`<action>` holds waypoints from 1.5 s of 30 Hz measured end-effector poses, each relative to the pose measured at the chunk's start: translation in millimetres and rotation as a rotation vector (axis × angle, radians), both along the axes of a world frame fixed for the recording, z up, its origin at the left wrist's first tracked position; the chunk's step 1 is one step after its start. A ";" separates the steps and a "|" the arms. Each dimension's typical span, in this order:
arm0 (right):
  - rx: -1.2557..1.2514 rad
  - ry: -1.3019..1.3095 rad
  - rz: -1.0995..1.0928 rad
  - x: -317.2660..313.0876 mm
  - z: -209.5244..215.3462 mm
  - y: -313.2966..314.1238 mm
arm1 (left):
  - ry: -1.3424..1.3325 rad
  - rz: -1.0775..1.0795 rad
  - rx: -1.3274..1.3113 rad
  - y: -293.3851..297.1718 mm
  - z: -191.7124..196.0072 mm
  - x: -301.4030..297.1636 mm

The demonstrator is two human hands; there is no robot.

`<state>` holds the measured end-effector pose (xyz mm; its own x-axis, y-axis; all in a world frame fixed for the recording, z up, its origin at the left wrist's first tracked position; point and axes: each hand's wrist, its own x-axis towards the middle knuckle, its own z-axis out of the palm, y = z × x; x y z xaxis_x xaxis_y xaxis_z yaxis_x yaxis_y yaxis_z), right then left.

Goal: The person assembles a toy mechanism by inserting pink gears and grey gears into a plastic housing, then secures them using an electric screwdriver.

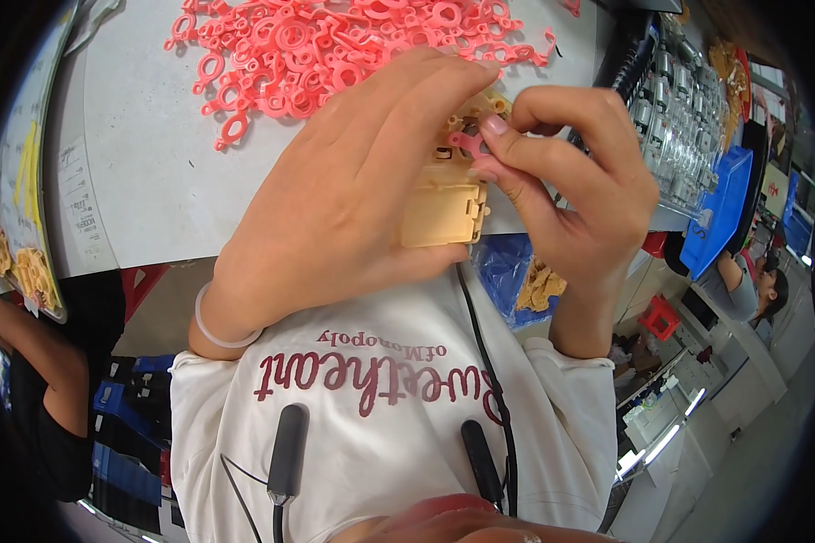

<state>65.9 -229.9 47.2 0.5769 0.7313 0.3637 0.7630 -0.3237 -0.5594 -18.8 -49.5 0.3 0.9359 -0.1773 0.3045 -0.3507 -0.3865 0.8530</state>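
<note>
— Where do we have the housing right now?

— In our left hand (335, 208), gripped around the tan plastic housing (439, 213), which we hold up over the near edge of the grey table (154, 172). Its long side runs away from us, and the flat, lidded end is nearest our chest.

— And the little pink piece?

— Pinched between thumb and forefinger of our right hand (570, 190). The pink clip (466, 145) sits at the far, open end of the housing, touching it, just to the left of our right fingertips (493, 127). So the right hand is the nearer one to it; the left only steadies the body.

— How does the clip look?

— Small, thin, with a hooked shape, the same colour as the pile of pink rings and clips (335, 45) spread on the table beyond our hands. We cannot tell whether it is seated yet.

— Anything else close by?

— A blue bin (724, 208) to the right, well apart.
</note>
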 end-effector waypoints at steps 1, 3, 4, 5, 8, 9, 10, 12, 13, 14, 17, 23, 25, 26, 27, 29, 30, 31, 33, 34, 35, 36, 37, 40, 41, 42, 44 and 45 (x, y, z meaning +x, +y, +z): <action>-0.044 -0.014 0.079 5.3 4.0 1.8 | 0.018 -0.011 -0.007 0.1 0.7 0.0; -0.060 0.002 0.127 11.9 5.4 7.8 | 0.025 -0.018 -0.028 0.9 -0.7 0.0; -0.075 0.013 0.179 13.5 6.3 9.8 | 0.026 -0.021 -0.047 1.2 -0.8 -0.1; -0.072 0.017 0.177 13.8 8.0 11.1 | 0.029 -0.023 -0.045 1.2 0.4 -0.2; -0.126 0.060 0.188 14.5 10.0 10.7 | 0.012 -0.026 0.016 2.5 4.6 0.1; -0.111 0.060 0.156 16.1 6.7 7.7 | 0.050 -0.025 -0.019 3.6 4.7 1.8; -0.094 0.059 0.125 17.0 3.9 4.1 | 0.086 -0.023 -0.054 4.3 6.0 3.9; -0.028 -0.052 -0.039 21.7 -0.5 -21.7 | 0.049 -0.027 -0.009 3.5 18.0 10.4; 0.037 -0.140 -0.185 24.3 -1.3 -33.8 | 0.034 -0.014 0.033 1.0 21.9 10.0; 0.042 -0.149 -0.182 29.7 -0.1 -41.1 | 0.025 -0.010 0.037 -3.2 21.0 12.0; -0.293 0.206 -0.949 39.1 5.1 -39.1 | -0.022 0.091 0.103 -9.5 19.5 11.4; 0.351 0.209 -0.823 36.9 -30.6 -45.0 | -0.011 0.230 -0.061 -14.8 16.3 12.8; 0.486 0.199 -0.817 24.7 3.4 -61.4 | 0.009 0.214 -0.035 -18.5 11.8 15.6; 0.582 0.171 -0.651 33.5 24.7 -70.7 | 0.020 0.197 -0.050 -17.5 11.2 15.8; 0.671 0.155 -0.493 39.7 56.8 -79.3 | 0.038 0.187 -0.056 -16.6 14.8 12.6; 0.918 0.289 -0.298 83.1 106.4 -67.7 | 0.034 0.221 -0.087 -11.6 16.3 10.6; 0.919 0.294 -0.293 86.9 106.2 -63.3 | 0.030 0.217 -0.061 -9.3 16.2 11.7; 0.918 0.286 -0.291 106.1 102.8 -63.7 | 0.027 0.215 -0.061 -9.6 15.7 13.3; 0.917 0.257 -0.297 173.3 103.6 -101.2 | 0.012 0.203 -0.055 -13.0 14.9 16.4; 0.910 0.251 -0.293 177.3 92.3 -77.7 | 0.011 0.204 -0.061 -13.2 12.5 17.9; 0.901 0.245 -0.289 173.3 86.1 -59.4 | 0.018 0.205 -0.072 -13.4 10.5 19.2; 0.895 0.246 -0.282 180.4 83.6 -53.4 | 0.029 0.211 -0.080 -14.7 10.6 17.6; 0.888 0.246 -0.276 173.0 78.9 -39.5 | 0.033 0.216 -0.084 -15.3 11.2 17.2; 0.870 0.244 -0.262 170.9 73.2 -19.2 | 0.017 0.198 -0.060 -13.9 12.9 17.3; 0.866 0.241 -0.259 166.4 72.7 -12.6 | 0.022 0.196 -0.063 -13.4 13.1 17.2; 0.861 0.237 -0.258 161.1 72.6 -6.6 | 0.027 0.191 -0.066 -12.9 13.3 16.8; 0.853 0.228 -0.256 155.9 71.5 2.6 | 0.031 0.188 -0.068 -11.6 13.3 16.3; 0.849 0.222 -0.256 156.9 71.8 2.9 | 0.033 0.185 -0.068 -11.2 13.1 16.3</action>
